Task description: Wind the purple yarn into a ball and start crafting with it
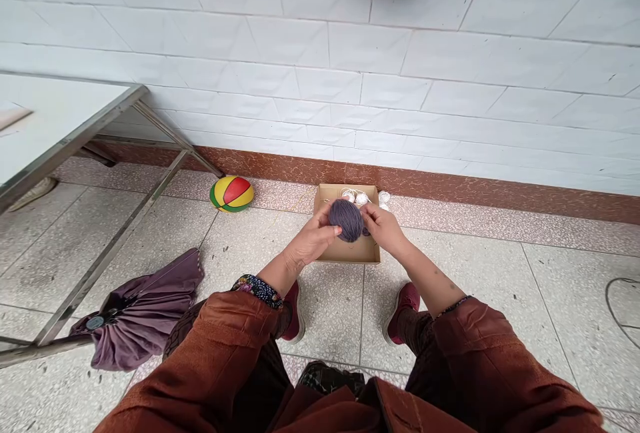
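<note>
A ball of dark purple-grey yarn (pixel 346 221) is held above a shallow cardboard box (pixel 350 255) on the floor. My left hand (pixel 316 236) grips the yarn ball from its left side, thumb across the front. At the ball's right edge, the fingers of my right hand (pixel 383 225) are pinched together; a strand between them is too small to make out. Inside the box, behind the yarn ball, lie white yarn balls (pixel 361 199). More white yarn (pixel 384 198) sits just outside the box's right side.
A striped ball (pixel 232 193) rests on the floor by the wall. To the left stands a metal-framed table (pixel 75 127), with a folded purple umbrella (pixel 150 309) near its leg. A dark cable (pixel 611 299) lies at the far right. My shoes (pixel 406 309) flank the box's near side.
</note>
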`<state>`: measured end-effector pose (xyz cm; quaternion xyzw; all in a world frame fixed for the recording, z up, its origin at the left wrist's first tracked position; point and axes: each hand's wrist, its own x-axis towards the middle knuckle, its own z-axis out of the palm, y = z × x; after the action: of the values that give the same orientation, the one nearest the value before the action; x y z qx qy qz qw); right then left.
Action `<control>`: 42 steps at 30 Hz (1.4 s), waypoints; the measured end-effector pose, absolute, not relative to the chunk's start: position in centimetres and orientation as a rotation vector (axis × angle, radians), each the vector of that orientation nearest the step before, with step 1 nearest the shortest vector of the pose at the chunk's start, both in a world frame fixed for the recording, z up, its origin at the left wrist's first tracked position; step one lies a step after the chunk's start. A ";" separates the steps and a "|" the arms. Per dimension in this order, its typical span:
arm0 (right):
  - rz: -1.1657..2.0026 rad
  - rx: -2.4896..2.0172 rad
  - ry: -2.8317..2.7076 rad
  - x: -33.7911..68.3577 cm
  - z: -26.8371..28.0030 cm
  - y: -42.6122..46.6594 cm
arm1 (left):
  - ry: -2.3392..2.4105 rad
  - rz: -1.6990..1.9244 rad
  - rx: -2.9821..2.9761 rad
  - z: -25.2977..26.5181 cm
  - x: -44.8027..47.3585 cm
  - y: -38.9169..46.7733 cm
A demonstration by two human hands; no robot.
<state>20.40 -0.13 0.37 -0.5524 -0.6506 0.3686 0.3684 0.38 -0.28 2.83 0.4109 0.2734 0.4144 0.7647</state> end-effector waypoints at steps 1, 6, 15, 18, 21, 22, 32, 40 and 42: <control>0.941 -1.411 -1.735 20.2 0.1 -0.2 | 0.631 0.942 0.860 2.6 0.3 0.0; 1.051 -1.195 -1.993 19.1 0.6 -1.2 | 0.900 1.104 0.868 1.0 -0.6 1.5; 1.438 -1.017 -1.649 19.4 3.7 -1.4 | 1.147 0.837 1.394 -0.1 -1.2 1.0; 1.329 -1.076 -1.530 20.2 3.1 -0.4 | 0.960 0.689 1.475 0.5 -0.9 0.1; 1.160 -1.168 -1.517 20.7 2.0 0.5 | 0.778 0.580 1.508 1.1 -0.7 -0.6; 1.114 -1.203 -1.521 20.7 1.6 0.7 | 0.735 0.571 1.497 1.3 -0.7 -0.7; 0.987 -1.331 -1.772 19.4 -0.1 -0.4 | 0.620 0.998 0.875 1.9 -0.6 0.4; 1.202 -1.069 -1.967 19.0 2.1 -2.2 | 1.082 1.110 0.962 0.1 -0.3 1.8; 1.275 -1.029 -1.890 19.2 3.0 -2.3 | 1.179 1.027 1.111 -0.3 -0.2 1.8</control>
<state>19.20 -2.30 3.01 -0.3905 -0.7172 0.4840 0.3146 -0.18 1.75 -0.30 0.4742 0.5033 0.4385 0.5741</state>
